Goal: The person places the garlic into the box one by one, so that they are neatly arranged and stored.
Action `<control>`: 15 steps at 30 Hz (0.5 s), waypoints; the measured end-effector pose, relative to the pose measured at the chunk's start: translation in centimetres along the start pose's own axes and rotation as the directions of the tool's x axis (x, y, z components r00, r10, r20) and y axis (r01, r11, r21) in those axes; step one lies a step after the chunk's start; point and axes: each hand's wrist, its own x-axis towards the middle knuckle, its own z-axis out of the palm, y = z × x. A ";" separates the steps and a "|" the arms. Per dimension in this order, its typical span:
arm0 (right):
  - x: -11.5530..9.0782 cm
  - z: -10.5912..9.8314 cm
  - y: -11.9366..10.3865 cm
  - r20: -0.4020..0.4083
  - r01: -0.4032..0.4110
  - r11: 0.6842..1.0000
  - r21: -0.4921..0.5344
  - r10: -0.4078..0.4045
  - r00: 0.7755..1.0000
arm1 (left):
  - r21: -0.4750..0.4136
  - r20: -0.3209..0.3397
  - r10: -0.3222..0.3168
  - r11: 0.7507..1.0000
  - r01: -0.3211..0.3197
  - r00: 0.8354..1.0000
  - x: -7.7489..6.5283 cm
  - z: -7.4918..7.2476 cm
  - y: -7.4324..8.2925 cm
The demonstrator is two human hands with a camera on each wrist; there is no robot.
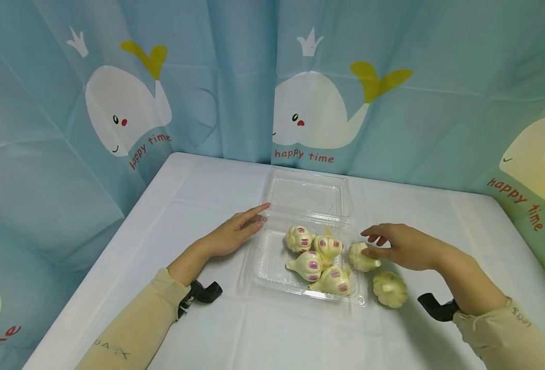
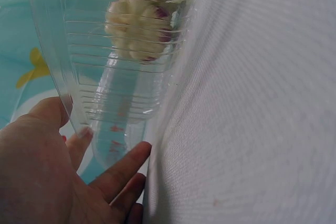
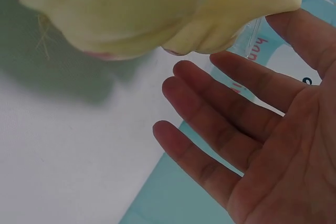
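Note:
A clear plastic clamshell box lies with its lid folded back, several garlic bulbs grouped in its right half. My left hand is at the box's left side, fingers extended, with thumb and fingertips right at the rim in the left wrist view. Just right of the box, one garlic bulb sits under my right hand. That hand's fingers are spread and loosely bent beside the bulb, the thumb at its near side. A second loose garlic bulb rests on the table closer to me.
The white-covered table ends at a blue curtain printed with whales, which hangs behind it and along both sides. A black wrist mount is strapped at the left sleeve, another black mount at the right.

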 end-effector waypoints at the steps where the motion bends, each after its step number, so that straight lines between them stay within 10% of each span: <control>1: 0.0 0.0 0.0 0.004 0.001 1.000 0.005 -0.001 1.000 | -0.004 0.002 0.004 1.000 -0.004 1.000 0.0 0.0 0.0; 15: -0.2 0.5 0.3 0.057 -0.008 0.998 0.059 0.005 0.998 | -0.005 0.010 0.024 1.000 -0.024 1.000 0.2 -0.1 0.0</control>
